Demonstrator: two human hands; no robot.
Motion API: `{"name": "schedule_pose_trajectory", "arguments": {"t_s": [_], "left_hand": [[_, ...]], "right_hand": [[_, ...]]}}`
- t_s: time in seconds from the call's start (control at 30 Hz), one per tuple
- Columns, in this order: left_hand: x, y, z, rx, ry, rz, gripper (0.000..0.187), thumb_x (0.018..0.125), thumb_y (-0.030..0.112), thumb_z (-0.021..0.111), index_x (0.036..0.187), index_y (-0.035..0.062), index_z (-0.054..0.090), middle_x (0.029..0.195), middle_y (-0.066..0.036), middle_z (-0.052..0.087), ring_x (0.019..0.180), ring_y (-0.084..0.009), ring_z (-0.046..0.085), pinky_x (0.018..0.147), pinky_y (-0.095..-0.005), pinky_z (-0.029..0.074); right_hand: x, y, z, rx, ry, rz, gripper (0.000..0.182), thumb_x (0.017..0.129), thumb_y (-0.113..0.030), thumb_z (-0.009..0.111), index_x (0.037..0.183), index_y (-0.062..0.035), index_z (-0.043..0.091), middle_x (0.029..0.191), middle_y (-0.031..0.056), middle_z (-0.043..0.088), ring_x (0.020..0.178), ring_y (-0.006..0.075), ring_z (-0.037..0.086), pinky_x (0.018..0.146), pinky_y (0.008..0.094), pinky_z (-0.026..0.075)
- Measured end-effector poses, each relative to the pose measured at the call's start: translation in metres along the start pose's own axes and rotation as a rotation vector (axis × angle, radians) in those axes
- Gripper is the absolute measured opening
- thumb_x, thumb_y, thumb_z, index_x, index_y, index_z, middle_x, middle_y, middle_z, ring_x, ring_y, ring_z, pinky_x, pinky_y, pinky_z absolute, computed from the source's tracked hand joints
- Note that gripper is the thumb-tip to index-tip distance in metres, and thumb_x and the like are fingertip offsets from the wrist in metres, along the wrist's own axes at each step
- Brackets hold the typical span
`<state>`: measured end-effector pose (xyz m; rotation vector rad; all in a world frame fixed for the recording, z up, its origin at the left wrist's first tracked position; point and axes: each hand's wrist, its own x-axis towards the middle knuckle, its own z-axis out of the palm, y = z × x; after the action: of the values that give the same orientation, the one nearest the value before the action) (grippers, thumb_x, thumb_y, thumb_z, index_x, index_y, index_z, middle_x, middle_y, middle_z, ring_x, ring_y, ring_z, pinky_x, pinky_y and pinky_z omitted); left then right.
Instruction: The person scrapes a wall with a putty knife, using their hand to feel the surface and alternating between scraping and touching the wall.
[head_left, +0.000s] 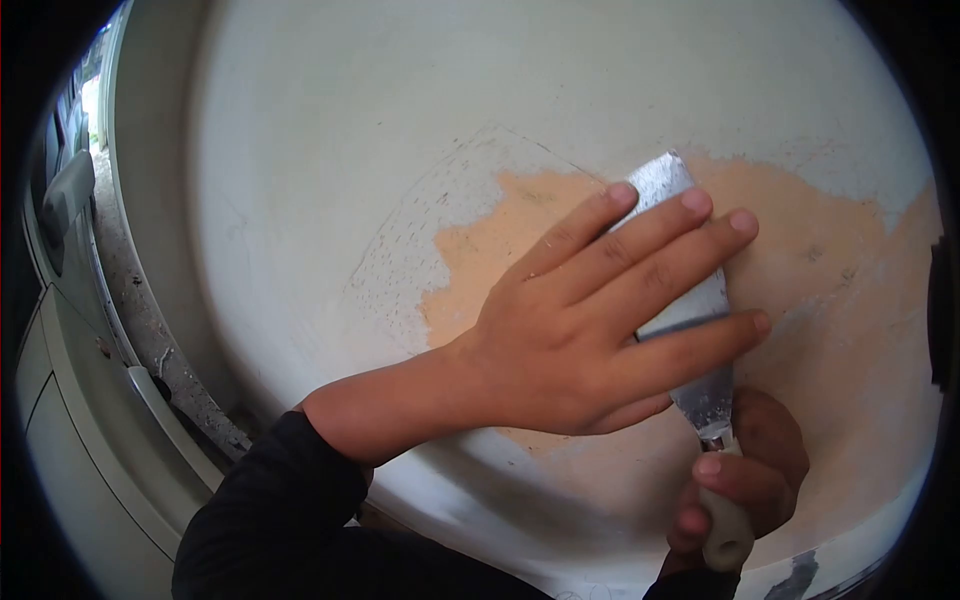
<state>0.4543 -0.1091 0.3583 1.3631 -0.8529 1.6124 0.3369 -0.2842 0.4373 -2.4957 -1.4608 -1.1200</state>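
Observation:
My right hand (pixel 755 475) is wrapped round the pale handle of a metal scraper (pixel 700 300) at the lower right. The scraper's wide blade points up and slightly left, over a pale panel (pixel 330 200) with an orange-tan filler patch (pixel 800 220). Across the blade lies my left hand (pixel 590 310), its fingers stretched out and a little apart, pointing up and to the right. Its palm side faces the blade and is hidden. Thin dark lines and small specks mark the panel left of the patch.
On the left is a vehicle door (pixel 90 430) with a handle and a side mirror or similar part (pixel 68 195), beside a dirty, speckled strip (pixel 150 320). A dark object (pixel 940 315) stands at the right edge. The panel curves away at the bottom right.

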Motion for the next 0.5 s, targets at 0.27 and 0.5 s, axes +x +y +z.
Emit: {"name": "schedule_pose_trajectory", "arguments": {"t_s": [0.27, 0.5], "left_hand": [[-0.001, -0.006, 0.003, 0.134, -0.048, 0.049, 0.057, 0.11, 0.057, 0.026, 0.117, 0.0304, 0.076, 0.143, -0.016, 0.065, 0.134, -0.0313, 0.06, 0.12, -0.0445, 0.032], [-0.003, -0.001, 0.004, 0.037, -0.001, 0.015, 0.039, 0.08, 0.037, 0.068, 0.118, 0.0263, 0.073, 0.151, -0.011, 0.059, 0.138, -0.0281, 0.057, 0.116, -0.0472, 0.039]], "right_hand": [[-0.006, 0.004, -0.005, 0.057, -0.055, 0.023, 0.039, 0.102, -0.049, 0.061, 0.118, -0.0138, 0.058, 0.095, 0.0283, 0.065, 0.077, 0.0344, 0.062, 0.064, 0.0417, 0.051], [0.004, -0.004, 0.005, 0.026, 0.002, 0.04, 0.04, 0.101, -0.051, 0.061, 0.118, -0.0142, 0.059, 0.099, 0.0298, 0.066, 0.079, 0.0341, 0.064, 0.067, 0.0417, 0.052]]}}
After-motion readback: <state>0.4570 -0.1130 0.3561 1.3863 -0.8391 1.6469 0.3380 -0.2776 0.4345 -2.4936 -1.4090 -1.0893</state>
